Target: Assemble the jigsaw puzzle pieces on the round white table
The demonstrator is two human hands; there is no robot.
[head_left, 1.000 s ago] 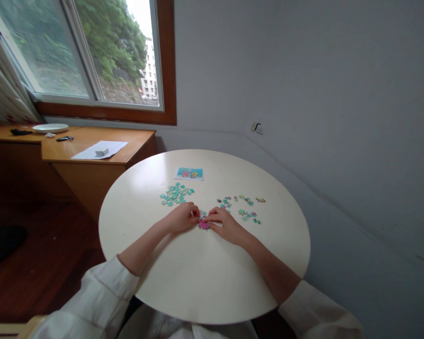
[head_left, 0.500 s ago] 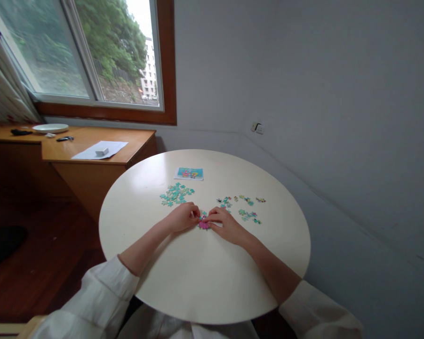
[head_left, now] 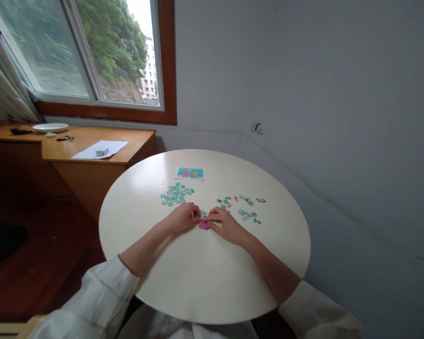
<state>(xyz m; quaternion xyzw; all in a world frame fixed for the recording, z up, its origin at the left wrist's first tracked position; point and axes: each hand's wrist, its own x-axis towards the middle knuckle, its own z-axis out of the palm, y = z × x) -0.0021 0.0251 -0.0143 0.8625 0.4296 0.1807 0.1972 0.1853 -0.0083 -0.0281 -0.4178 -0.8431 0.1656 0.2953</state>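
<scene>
On the round cream table (head_left: pixel 197 282) my left hand (head_left: pixel 181 218) and my right hand (head_left: pixel 225 225) meet fingertip to fingertip over a small pink and teal cluster of joined puzzle pieces (head_left: pixel 204 225). Both hands pinch at that cluster; their fingers hide most of it. A pile of teal puzzle pieces (head_left: pixel 176 193) lies just beyond my left hand. Scattered mixed-colour pieces (head_left: pixel 245 209) lie beyond my right hand. A small reference picture card (head_left: pixel 189 173) rests farther back on the table.
A wooden desk (head_left: pixel 92 162) stands at the left under the window, with a sheet of paper (head_left: pixel 99 149), a small box and a white plate (head_left: pixel 50 127) on it. Grey walls close the right side, with a wall socket (head_left: pixel 257 127). Dark wooden floor lies at the left.
</scene>
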